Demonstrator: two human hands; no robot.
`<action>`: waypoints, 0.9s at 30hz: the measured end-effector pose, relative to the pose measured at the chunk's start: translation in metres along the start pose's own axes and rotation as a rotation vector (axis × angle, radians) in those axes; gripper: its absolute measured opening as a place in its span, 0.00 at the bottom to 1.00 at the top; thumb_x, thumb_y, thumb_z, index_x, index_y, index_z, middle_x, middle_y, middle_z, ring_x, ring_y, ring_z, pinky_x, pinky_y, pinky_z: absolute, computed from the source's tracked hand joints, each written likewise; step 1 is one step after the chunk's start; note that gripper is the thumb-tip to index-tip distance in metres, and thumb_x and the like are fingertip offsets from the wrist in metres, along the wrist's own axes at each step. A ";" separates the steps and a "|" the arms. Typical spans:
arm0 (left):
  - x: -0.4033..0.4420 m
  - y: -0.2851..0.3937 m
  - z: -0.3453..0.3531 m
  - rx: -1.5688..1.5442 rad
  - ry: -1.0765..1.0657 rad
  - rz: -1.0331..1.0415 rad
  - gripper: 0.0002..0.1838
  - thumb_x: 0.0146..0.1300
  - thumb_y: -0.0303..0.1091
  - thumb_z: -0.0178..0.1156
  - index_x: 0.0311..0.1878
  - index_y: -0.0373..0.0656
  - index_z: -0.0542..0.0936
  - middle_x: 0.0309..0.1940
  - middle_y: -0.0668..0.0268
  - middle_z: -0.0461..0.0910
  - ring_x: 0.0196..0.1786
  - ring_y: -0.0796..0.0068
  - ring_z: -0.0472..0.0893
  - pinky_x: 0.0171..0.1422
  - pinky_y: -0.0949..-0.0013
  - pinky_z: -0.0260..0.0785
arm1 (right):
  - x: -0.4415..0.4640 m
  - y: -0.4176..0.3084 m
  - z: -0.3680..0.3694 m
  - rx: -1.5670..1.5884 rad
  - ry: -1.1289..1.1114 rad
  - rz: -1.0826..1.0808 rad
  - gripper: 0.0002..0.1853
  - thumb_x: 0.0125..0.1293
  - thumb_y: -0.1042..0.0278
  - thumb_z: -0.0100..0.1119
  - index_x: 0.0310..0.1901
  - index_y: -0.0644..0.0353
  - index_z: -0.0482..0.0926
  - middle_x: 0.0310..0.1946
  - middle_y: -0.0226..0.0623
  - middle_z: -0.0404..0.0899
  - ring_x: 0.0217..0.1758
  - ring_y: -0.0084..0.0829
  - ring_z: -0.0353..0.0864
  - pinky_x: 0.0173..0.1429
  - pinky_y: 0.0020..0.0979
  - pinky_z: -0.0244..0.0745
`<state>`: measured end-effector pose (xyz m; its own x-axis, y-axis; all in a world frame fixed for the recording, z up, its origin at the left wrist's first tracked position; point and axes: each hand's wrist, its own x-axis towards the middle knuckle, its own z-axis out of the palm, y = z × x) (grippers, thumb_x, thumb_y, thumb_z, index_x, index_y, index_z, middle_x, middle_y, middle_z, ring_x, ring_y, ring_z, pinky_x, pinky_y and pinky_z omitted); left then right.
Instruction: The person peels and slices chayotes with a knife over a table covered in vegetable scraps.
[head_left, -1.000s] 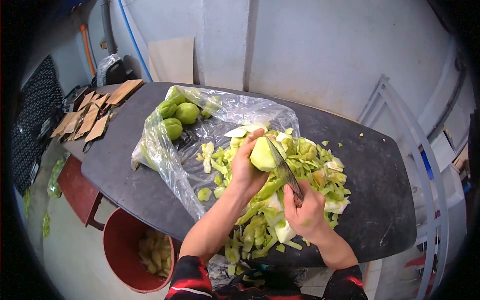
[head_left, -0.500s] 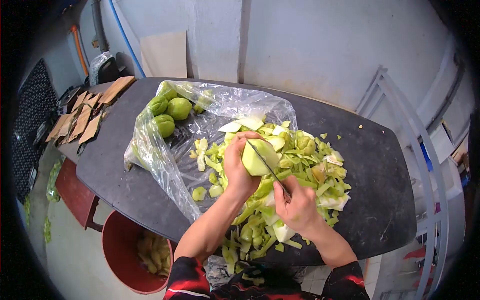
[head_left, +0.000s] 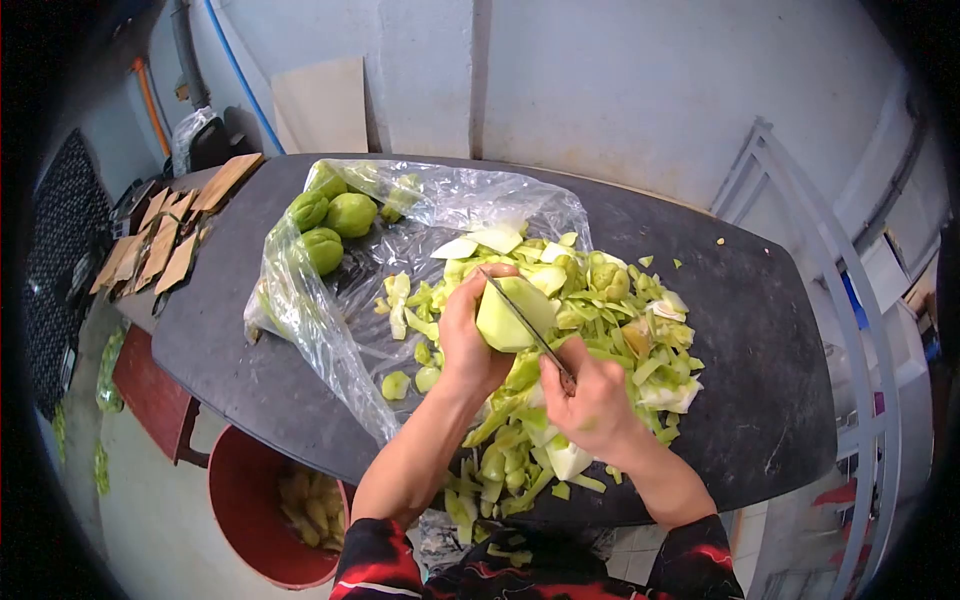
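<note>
A peeled, pale green chayote (head_left: pixel 512 318) rests in my left hand (head_left: pixel 468 335), whose fingers wrap round its far left side. My right hand (head_left: pixel 590 393) is closed on the handle of a knife (head_left: pixel 530 327), and the blade lies slantwise across the chayote's upper face. Under and around both hands spreads a heap of green peel and cut scraps (head_left: pixel 610 340). Several unpeeled chayotes (head_left: pixel 351 214) sit at the back left in a clear plastic bag (head_left: pixel 315 335) spread over the table.
The dark oval table (head_left: pixel 745 400) carries all this. Below its left front edge stands a red tub (head_left: pixel 235 510) with pale pieces inside. Flattened cardboard (head_left: pixel 165 235) lies at the far left. A grey metal frame (head_left: pixel 860 330) stands on the right, by the wall.
The view has shifted slightly. Both hands, the chayote and the knife keep nearly the same pose, with the blade still across the chayote.
</note>
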<state>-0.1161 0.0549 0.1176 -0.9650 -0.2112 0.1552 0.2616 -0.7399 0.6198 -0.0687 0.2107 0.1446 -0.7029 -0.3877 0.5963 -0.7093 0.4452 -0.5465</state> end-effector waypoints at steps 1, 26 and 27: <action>0.001 0.003 -0.001 -0.035 -0.046 -0.075 0.17 0.71 0.44 0.48 0.47 0.40 0.76 0.42 0.59 0.79 0.44 0.60 0.81 0.50 0.58 0.76 | 0.001 -0.002 -0.006 0.000 0.001 0.001 0.06 0.65 0.76 0.59 0.34 0.64 0.71 0.18 0.46 0.75 0.20 0.46 0.80 0.24 0.39 0.73; -0.014 -0.003 -0.017 0.135 -0.369 -0.195 0.32 0.46 0.39 0.75 0.54 0.34 0.77 0.45 0.61 0.83 0.42 0.71 0.83 0.48 0.67 0.78 | 0.016 0.013 -0.031 0.655 -0.328 0.490 0.13 0.65 0.79 0.59 0.51 0.71 0.76 0.34 0.33 0.82 0.34 0.16 0.77 0.37 0.25 0.76; -0.015 -0.005 -0.016 0.135 -0.367 -0.200 0.32 0.46 0.39 0.75 0.54 0.34 0.77 0.45 0.61 0.83 0.42 0.71 0.83 0.48 0.67 0.78 | 0.013 0.013 -0.025 0.656 -0.327 0.495 0.13 0.65 0.79 0.59 0.51 0.71 0.76 0.34 0.33 0.82 0.34 0.16 0.77 0.37 0.25 0.76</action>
<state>-0.1028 0.0517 0.1004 -0.9446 0.1867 0.2701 0.0882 -0.6481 0.7564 -0.0862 0.2320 0.1601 -0.8464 -0.5292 0.0588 -0.1366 0.1090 -0.9846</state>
